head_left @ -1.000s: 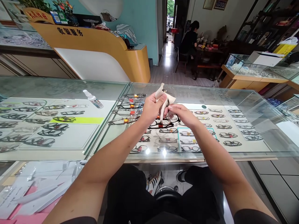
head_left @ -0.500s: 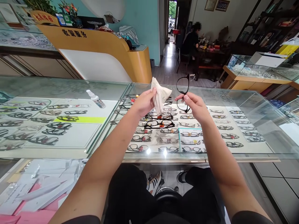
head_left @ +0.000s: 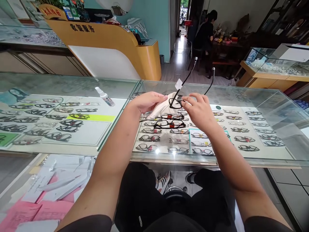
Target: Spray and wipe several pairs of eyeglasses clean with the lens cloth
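Now lowered over the glass counter (head_left: pixel 72 87): left hand (head_left: pixel 145 101) pinching beige cloth (head_left: pixel 161 109), right hand (head_left: pixel 199 111) just beside it gripping black glasses (head_left: pixel 176 103), temples now upward, no longer raised apart.

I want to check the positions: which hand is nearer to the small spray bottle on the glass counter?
Left. The left hand, holding the cloth, is right of the spray bottle with bare glass between. The right hand, holding the black glasses, lies farther right.

Bare forearms, dark short sleeves at the upper arms; black trousers, a white-and-black striped sneaker (head_left: pixel 163 181), a dark shoe (head_left: pixel 191 177)
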